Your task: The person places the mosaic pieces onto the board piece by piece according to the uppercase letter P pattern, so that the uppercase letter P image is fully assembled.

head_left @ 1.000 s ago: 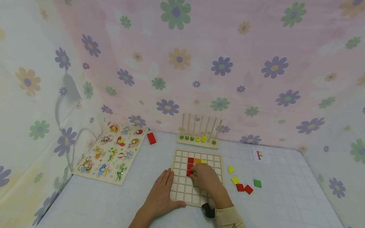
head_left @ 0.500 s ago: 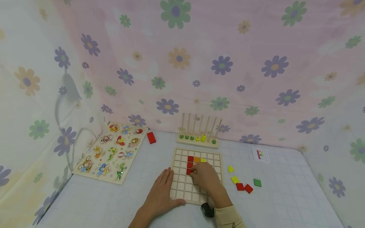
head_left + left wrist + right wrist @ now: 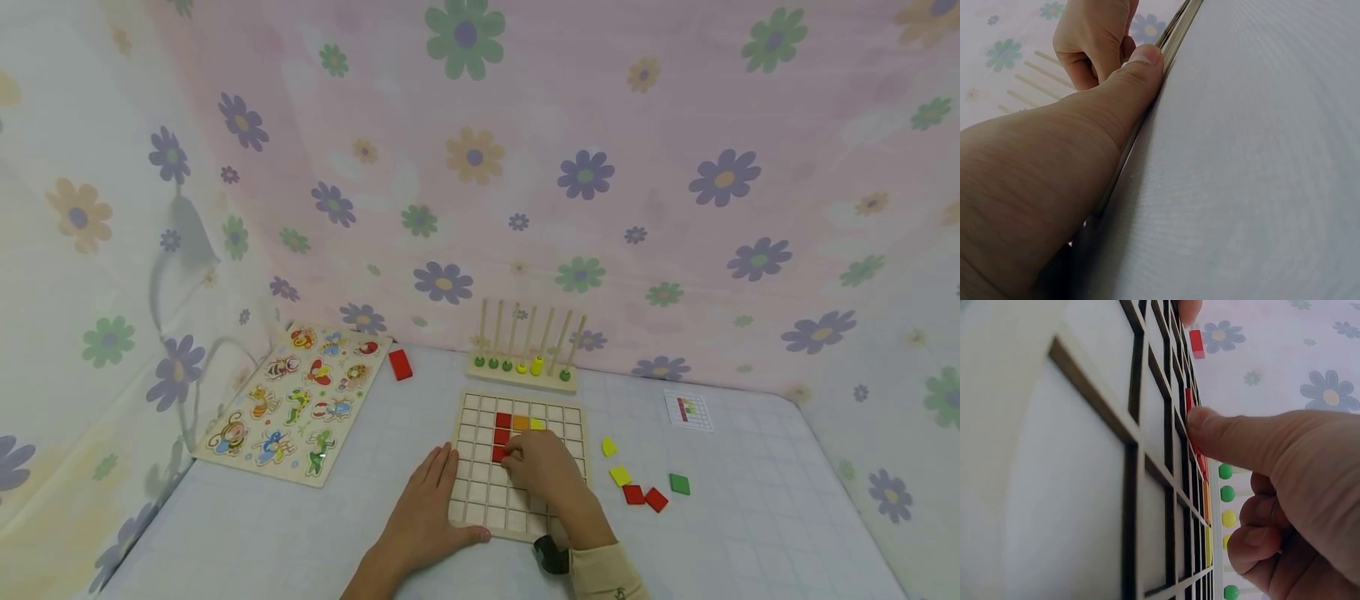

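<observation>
A square wooden grid board [image 3: 477, 492] lies flat before me. My left hand [image 3: 422, 510] rests along its left side, fingers straight, the thumb against the near edge. Over the middle of the grid, my right hand [image 3: 550, 473] has its thumb and fingertips at the lowest red tile [image 3: 498, 454]. In the right wrist view the thumb [image 3: 1229, 432] touches a red tile while the other fingers curl under. The index fingertip is hidden there. Above that tile sit more red tiles [image 3: 503, 420] in one column, with an orange tile [image 3: 521, 423] and a yellow tile [image 3: 537, 424] beside the top one.
Loose yellow [image 3: 620, 476], red [image 3: 656, 500] and green [image 3: 679, 484] tiles lie right of the board. A pattern card [image 3: 688, 410] lies farther right. Behind stands a peg rack with beads [image 3: 523, 373]. An insect puzzle [image 3: 298, 404] and a red block [image 3: 401, 364] are left.
Both hands stay in nearly the same place; the right fingertips remain at the lowest red tile. The whole view shifts only slightly.
</observation>
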A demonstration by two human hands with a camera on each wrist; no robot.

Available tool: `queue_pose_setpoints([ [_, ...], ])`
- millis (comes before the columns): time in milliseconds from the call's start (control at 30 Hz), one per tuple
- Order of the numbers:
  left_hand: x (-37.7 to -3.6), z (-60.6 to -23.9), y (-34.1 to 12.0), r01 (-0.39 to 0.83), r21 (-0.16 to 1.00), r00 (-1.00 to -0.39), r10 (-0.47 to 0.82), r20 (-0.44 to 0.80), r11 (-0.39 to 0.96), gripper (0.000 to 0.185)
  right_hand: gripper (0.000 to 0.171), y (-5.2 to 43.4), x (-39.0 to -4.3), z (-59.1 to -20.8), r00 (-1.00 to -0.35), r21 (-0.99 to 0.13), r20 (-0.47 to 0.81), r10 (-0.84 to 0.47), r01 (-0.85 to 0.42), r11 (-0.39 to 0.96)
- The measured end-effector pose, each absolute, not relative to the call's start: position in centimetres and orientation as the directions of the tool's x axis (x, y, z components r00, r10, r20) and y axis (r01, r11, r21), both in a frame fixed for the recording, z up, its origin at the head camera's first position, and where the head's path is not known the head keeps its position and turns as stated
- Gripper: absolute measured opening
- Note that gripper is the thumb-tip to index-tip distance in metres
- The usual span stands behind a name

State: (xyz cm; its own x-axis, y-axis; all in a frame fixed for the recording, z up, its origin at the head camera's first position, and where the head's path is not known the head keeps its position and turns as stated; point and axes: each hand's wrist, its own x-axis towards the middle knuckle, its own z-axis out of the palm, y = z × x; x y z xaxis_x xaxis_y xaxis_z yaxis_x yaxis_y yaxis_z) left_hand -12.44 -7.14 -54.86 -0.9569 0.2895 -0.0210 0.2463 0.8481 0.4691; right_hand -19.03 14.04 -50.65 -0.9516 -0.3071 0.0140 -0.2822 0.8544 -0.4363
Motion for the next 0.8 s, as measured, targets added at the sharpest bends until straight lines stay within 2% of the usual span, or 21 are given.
queue_pose_setpoints([
  [167,-12.4,-54.7,-7.1,0.246,0.465,-0.957,0.288,-0.02,0.85,0.127,0.011,14.9,-19.2,-50.5,-0.956,-0.497,0.021,-0.291,-0.263,0.827],
  [333,-12.4,-54.5,-7.0,0.248,0.47,-0.958,0.287,-0.01,0.847,0.127,0.018,16.7,-19.5,-50.0,-0.97,-0.497,0.03,-0.241,-0.224,0.838],
  [633,-12.3,-54.4,-7.0,0.234,0.494,-0.959,0.282,-0.024,0.838,0.127,0.025,22.7,-19.5,-49.1,-0.989,-0.573,-0.009,-0.145,-0.114,0.811],
  [800,-12.4,-54.8,-6.9,0.228,0.49,-0.96,0.278,-0.03,0.841,0.128,0.029,26.7,-18.7,-48.7,-0.996,-0.568,-0.022,-0.081,-0.054,0.821],
])
